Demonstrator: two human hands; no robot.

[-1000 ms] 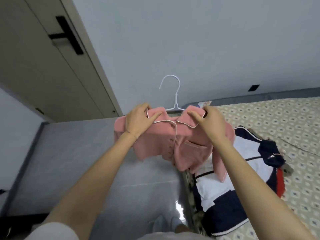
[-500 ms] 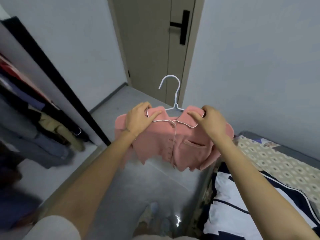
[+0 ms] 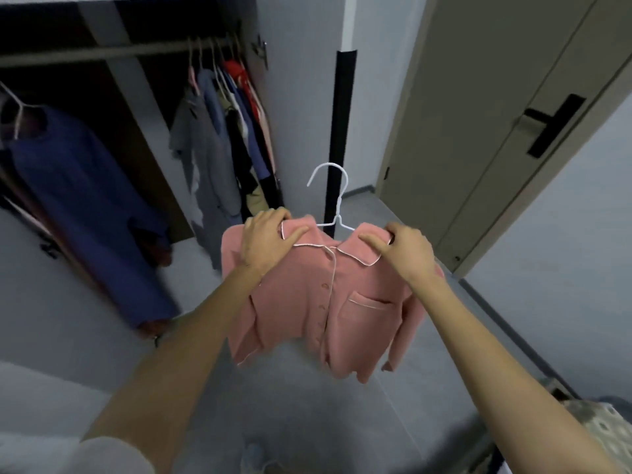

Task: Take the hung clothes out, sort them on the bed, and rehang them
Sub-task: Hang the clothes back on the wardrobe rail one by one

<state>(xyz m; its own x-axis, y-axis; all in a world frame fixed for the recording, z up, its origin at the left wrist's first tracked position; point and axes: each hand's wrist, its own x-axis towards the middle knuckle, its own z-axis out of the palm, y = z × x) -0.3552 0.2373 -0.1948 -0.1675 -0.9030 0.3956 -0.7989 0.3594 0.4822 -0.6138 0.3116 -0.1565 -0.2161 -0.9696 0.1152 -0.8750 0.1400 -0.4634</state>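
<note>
1. My left hand gripped one shoulder of the shirt, fingers curled over the top and thumb on the collar. My right hand gripped the other shoulder the same way.
2. The shirt hung between them on a hanger, held in the air above the floor and in front of the wardrobe.
3. I judged this to be the rehanging step: the shirt was on its hanger but not yet on the rail.
4. Next I would need to free one hand, take the hook and lift it over the rail, probably in the gap left of the packed clothes.
5. The shirt was pink, soft-looking cloth, buttoned, with white piping on its collar and pocket.
6. The hanger was thin white wire with a round, open hook; the rail was a plain straight bar.
</note>
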